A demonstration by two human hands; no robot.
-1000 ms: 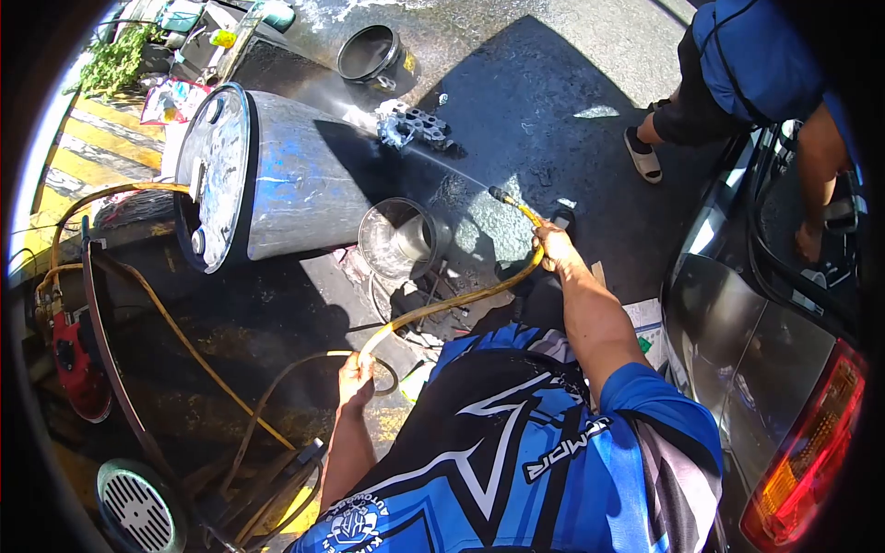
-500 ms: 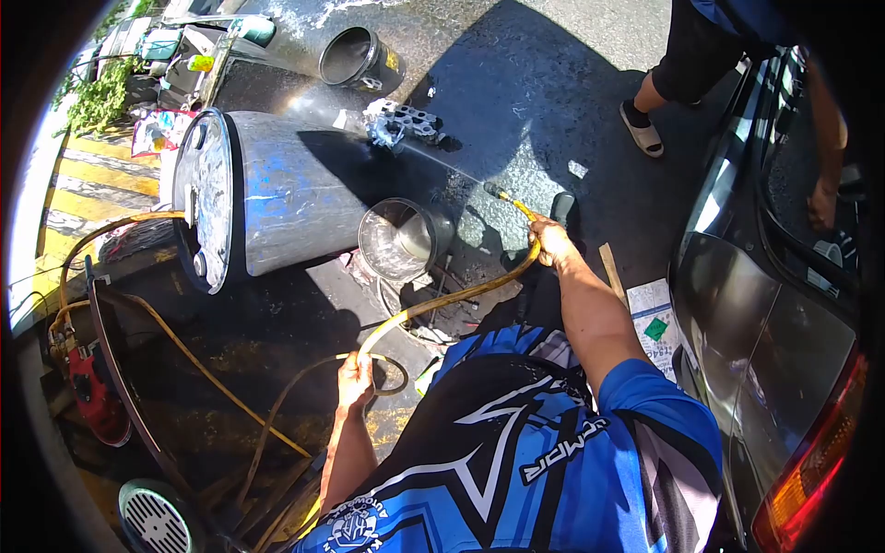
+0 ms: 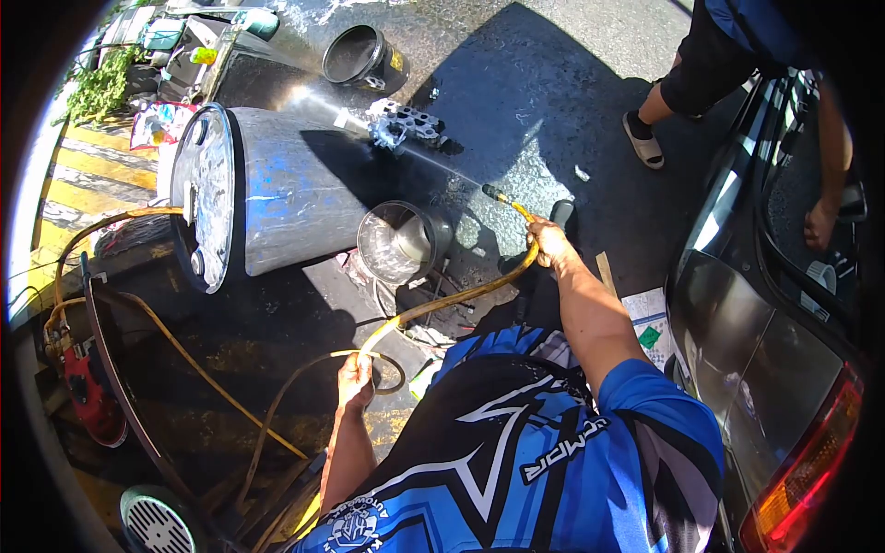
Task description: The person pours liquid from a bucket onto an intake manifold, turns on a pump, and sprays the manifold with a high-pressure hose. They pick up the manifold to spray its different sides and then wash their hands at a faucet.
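Observation:
My right hand (image 3: 550,242) is wrapped round a yellow hose (image 3: 461,297) just behind its dark spray nozzle (image 3: 495,192). From the nozzle a thin jet of water runs up and left onto a silvery metal engine part (image 3: 406,124), which looks like a cylinder head and lies on the wet ground. Mist flies off beyond it. Lower down, my left hand (image 3: 355,381) is closed on a farther length of the same hose, which bows between both hands. Beneath that stretch stands a metal bucket (image 3: 396,241) with something pale inside.
A large blue-grey drum (image 3: 295,194) lies on its side at the left. Behind it stands a black bucket (image 3: 364,60). A red machine (image 3: 97,396) with hoses sits at lower left. To the right are a car (image 3: 737,323) and another person's sandalled foot (image 3: 643,143).
The spray beyond the engine part looks brighter and wider. At the right, the other person's hand has moved slightly down. Both my hands keep nearly the same place on the hose.

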